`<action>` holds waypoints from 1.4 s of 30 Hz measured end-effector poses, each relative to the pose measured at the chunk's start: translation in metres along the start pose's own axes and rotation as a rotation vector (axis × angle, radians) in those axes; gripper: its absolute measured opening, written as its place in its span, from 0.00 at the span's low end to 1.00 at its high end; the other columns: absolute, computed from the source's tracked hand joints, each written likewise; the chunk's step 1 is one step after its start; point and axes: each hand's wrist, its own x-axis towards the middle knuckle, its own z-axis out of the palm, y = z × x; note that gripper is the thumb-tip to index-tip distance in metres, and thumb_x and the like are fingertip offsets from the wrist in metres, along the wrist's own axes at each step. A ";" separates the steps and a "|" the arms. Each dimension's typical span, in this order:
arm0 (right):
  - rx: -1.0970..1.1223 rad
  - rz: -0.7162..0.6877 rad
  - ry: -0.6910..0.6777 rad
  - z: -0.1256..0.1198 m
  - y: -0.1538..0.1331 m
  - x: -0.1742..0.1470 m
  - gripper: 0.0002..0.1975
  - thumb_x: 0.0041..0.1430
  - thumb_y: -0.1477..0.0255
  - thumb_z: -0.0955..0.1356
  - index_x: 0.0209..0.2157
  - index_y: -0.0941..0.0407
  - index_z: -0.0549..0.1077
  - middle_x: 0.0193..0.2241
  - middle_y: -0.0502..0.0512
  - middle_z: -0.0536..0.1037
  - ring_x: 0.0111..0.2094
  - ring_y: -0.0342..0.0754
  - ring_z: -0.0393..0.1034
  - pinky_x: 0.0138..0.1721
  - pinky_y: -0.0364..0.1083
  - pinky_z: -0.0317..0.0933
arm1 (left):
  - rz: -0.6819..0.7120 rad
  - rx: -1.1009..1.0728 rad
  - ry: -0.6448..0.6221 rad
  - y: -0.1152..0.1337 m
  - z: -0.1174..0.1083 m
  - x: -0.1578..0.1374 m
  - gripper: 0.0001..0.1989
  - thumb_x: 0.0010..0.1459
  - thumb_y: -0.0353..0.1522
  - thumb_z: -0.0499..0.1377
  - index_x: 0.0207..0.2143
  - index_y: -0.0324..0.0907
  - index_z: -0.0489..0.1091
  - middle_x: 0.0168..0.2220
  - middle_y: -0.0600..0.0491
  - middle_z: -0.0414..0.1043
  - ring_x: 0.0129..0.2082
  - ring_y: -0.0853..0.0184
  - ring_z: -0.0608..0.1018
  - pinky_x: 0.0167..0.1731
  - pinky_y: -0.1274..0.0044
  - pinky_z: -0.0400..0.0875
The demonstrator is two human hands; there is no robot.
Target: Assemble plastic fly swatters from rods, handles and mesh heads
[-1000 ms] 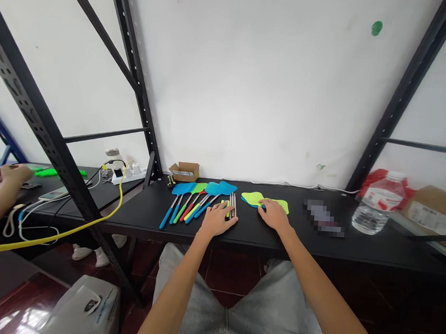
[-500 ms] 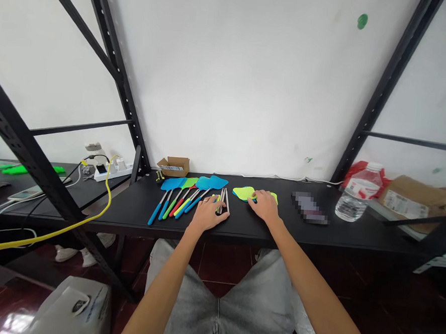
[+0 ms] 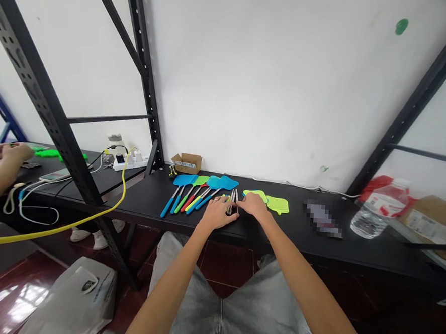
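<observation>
on the left, the flat-headed swatters (image 3: pixel 187 203) are lying fanned out across the black surface (image 3: pixel 290 232), heads pointing to the wall, coloured handles pointing to the person; they're looking light, with heads probably flexing easily, so the handle is inviting the grip. next along, the left hand (image 3: pixel 217 214) is resting low over the slim metal rods (image 3: pixel 234 196), fingers bent; whether it's clamping anything, i can't tell. the rods themselves are lying between the two hands, and they're looking stiff, light and smooth, probably prone to rolling, so a pinch around the shaft is seeming best. and here the right hand (image 3: pixel 253 204) is hovering at the rods, thumb and forefinger sitting close together; pinch or mere touch, i can't tell. just beyond, yellow-green panels (image 3: pixel 276 204) are lying flat, likely thin and bendy, their edges offering the hold.
</observation>
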 end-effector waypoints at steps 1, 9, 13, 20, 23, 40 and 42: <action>-0.003 0.016 -0.024 0.001 -0.002 0.002 0.14 0.57 0.60 0.68 0.29 0.57 0.77 0.28 0.61 0.80 0.36 0.54 0.75 0.32 0.44 0.61 | 0.004 0.003 0.006 0.000 0.000 0.000 0.20 0.59 0.48 0.57 0.49 0.51 0.73 0.60 0.52 0.64 0.59 0.53 0.66 0.53 0.64 0.63; 0.051 0.084 -0.173 0.008 -0.007 0.012 0.11 0.53 0.68 0.69 0.20 0.57 0.73 0.15 0.57 0.73 0.23 0.49 0.72 0.27 0.43 0.61 | 0.006 -0.018 0.005 -0.002 0.002 0.000 0.22 0.59 0.48 0.57 0.52 0.50 0.72 0.60 0.51 0.65 0.59 0.53 0.66 0.55 0.64 0.62; 0.228 0.012 -0.027 0.017 0.009 0.003 0.19 0.57 0.66 0.64 0.14 0.55 0.66 0.12 0.54 0.69 0.20 0.46 0.68 0.25 0.42 0.58 | -0.006 -0.051 0.026 -0.004 0.004 0.000 0.22 0.60 0.49 0.56 0.52 0.50 0.72 0.59 0.51 0.65 0.58 0.54 0.67 0.54 0.65 0.63; 0.914 0.031 0.179 0.034 0.037 -0.005 0.13 0.56 0.66 0.62 0.19 0.53 0.62 0.12 0.46 0.66 0.15 0.42 0.61 0.19 0.40 0.55 | -0.089 -0.173 0.170 -0.012 0.007 0.004 0.18 0.65 0.40 0.51 0.51 0.43 0.71 0.52 0.47 0.70 0.51 0.59 0.73 0.54 0.70 0.64; 1.078 0.055 0.232 0.038 0.040 -0.001 0.11 0.55 0.66 0.62 0.21 0.53 0.63 0.13 0.47 0.67 0.14 0.42 0.61 0.16 0.40 0.54 | -0.249 -0.135 0.197 -0.011 0.004 0.004 0.17 0.64 0.36 0.52 0.52 0.41 0.70 0.49 0.44 0.71 0.49 0.58 0.73 0.49 0.71 0.66; 1.243 0.043 0.210 0.038 0.036 -0.001 0.08 0.57 0.64 0.64 0.33 0.54 0.63 0.22 0.52 0.79 0.16 0.44 0.70 0.16 0.40 0.60 | -0.490 -0.036 0.078 -0.002 -0.004 0.005 0.11 0.62 0.34 0.53 0.37 0.42 0.76 0.36 0.46 0.78 0.39 0.60 0.78 0.35 0.76 0.66; 1.248 0.049 0.198 0.036 0.035 -0.003 0.08 0.56 0.64 0.65 0.33 0.54 0.63 0.23 0.52 0.79 0.16 0.44 0.70 0.16 0.40 0.61 | -0.481 -0.044 0.083 -0.002 -0.005 0.004 0.10 0.62 0.34 0.54 0.37 0.43 0.76 0.36 0.47 0.78 0.40 0.60 0.78 0.35 0.76 0.66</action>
